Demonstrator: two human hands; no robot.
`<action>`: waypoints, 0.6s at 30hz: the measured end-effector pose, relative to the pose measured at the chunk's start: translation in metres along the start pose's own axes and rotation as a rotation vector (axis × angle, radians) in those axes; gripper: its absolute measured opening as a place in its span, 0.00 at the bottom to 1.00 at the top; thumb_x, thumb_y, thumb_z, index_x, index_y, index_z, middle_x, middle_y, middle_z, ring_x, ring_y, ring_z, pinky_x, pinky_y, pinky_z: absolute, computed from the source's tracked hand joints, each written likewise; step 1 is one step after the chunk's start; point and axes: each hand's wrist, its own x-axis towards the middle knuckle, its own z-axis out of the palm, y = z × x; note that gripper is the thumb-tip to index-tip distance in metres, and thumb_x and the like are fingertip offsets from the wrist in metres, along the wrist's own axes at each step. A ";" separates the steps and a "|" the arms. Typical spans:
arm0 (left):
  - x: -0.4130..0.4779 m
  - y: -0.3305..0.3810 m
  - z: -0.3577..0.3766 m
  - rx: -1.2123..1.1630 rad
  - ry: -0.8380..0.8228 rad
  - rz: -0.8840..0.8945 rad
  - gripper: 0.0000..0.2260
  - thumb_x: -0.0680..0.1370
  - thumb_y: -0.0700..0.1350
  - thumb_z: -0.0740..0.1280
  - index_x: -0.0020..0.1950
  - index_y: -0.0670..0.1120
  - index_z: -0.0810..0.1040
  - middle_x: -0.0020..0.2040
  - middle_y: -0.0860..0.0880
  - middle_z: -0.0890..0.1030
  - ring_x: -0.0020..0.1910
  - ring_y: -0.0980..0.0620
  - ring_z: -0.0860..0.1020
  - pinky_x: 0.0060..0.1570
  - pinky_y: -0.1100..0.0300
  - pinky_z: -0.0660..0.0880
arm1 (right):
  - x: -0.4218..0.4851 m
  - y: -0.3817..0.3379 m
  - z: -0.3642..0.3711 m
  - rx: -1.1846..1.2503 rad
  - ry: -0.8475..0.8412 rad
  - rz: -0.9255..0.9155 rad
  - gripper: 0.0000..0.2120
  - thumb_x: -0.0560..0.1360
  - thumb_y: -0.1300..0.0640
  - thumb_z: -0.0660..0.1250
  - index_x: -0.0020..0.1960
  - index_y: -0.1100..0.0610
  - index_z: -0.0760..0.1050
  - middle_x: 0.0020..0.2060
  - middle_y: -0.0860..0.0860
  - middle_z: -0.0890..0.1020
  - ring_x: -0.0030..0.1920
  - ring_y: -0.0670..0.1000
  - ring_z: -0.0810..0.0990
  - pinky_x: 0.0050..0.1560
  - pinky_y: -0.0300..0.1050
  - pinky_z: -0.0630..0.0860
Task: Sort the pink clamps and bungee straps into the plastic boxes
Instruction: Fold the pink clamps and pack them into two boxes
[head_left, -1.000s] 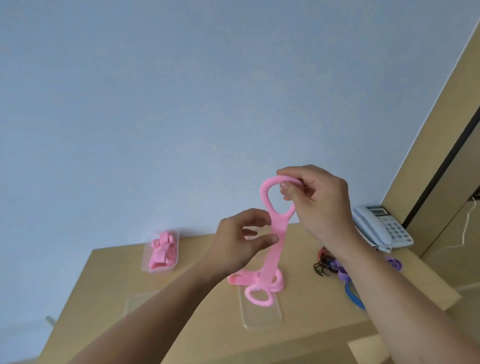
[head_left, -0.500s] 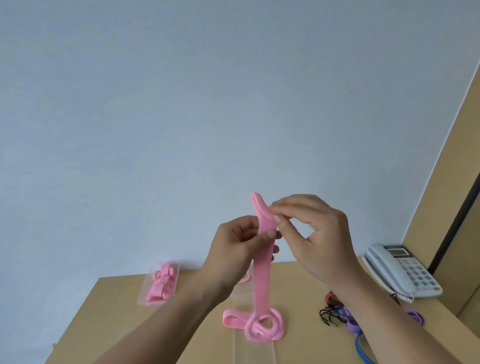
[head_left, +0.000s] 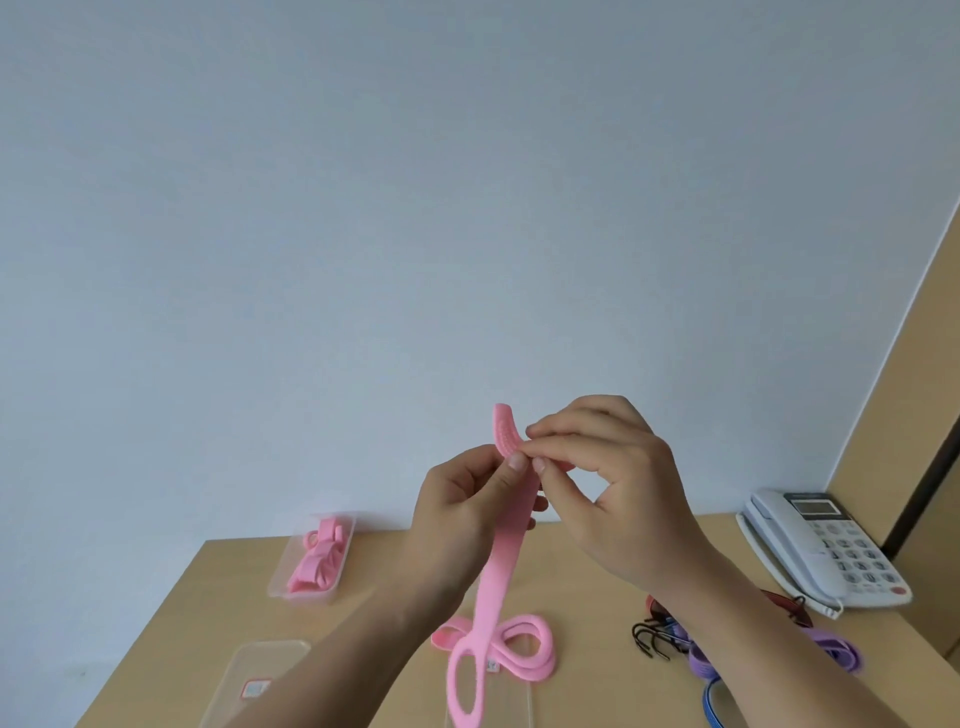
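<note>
Both hands are holding a long pink strap (head_left: 501, 561) upright above the middle of the desk (head_left: 187, 613). The left hand (head_left: 460, 506) is pinching it just below its curled top end. The right hand (head_left: 615, 483) is pinching that top end between thumb and fingertips. The strap's looped lower end is hanging over a clear plastic box (head_left: 511, 704) at the near edge, beside a pile of pink straps (head_left: 524, 647). A second plastic box (head_left: 317, 564) holding pink pieces is sitting toward the far left corner. Hooked bungee straps (head_left: 698, 662) are lying toward the right edge, near a telephone (head_left: 826, 551).
</note>
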 end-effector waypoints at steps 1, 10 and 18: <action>-0.001 -0.001 0.002 0.018 0.009 0.000 0.15 0.80 0.53 0.66 0.54 0.44 0.86 0.49 0.45 0.88 0.48 0.43 0.86 0.45 0.56 0.81 | 0.001 0.002 -0.001 -0.003 0.005 0.014 0.08 0.71 0.67 0.74 0.47 0.57 0.86 0.45 0.47 0.85 0.51 0.52 0.78 0.48 0.43 0.77; -0.002 -0.005 0.007 0.120 0.089 0.024 0.11 0.81 0.54 0.64 0.54 0.56 0.87 0.49 0.50 0.88 0.49 0.48 0.86 0.46 0.58 0.82 | 0.006 0.015 -0.001 0.009 -0.223 0.080 0.07 0.75 0.62 0.73 0.53 0.58 0.84 0.48 0.47 0.82 0.51 0.50 0.77 0.49 0.41 0.76; -0.010 -0.012 0.005 0.206 0.111 -0.008 0.12 0.81 0.56 0.63 0.51 0.60 0.87 0.42 0.57 0.85 0.43 0.55 0.80 0.55 0.47 0.79 | -0.001 0.016 0.007 -0.013 -0.220 0.033 0.04 0.75 0.61 0.73 0.49 0.57 0.84 0.43 0.48 0.80 0.44 0.50 0.77 0.44 0.42 0.76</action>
